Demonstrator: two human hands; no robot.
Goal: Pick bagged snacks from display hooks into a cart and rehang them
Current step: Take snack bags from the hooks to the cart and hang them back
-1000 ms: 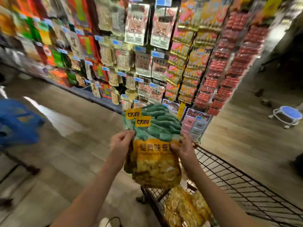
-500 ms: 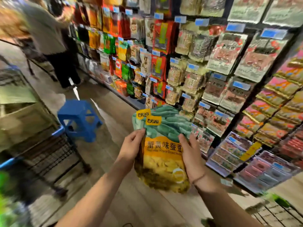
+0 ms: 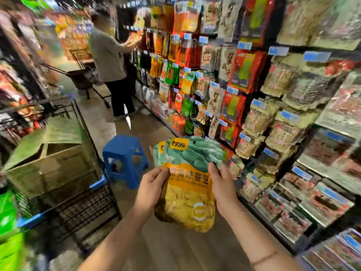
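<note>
Both hands hold a small stack of snack bags (image 3: 187, 184), long axis upright, hang-hole end uppermost. The left hand (image 3: 151, 189) pinches the left edge, thumb on the front face; the right hand (image 3: 221, 184) grips the right edge with curled fingers (image 3: 214, 169). The stack appears to be two or three bags; blur prevents a count. The hook display (image 3: 244, 98) stands ahead and right, nearer the right hand. A blue stool (image 3: 125, 159) sits ahead, a wire cart (image 3: 82, 208) left.
</note>
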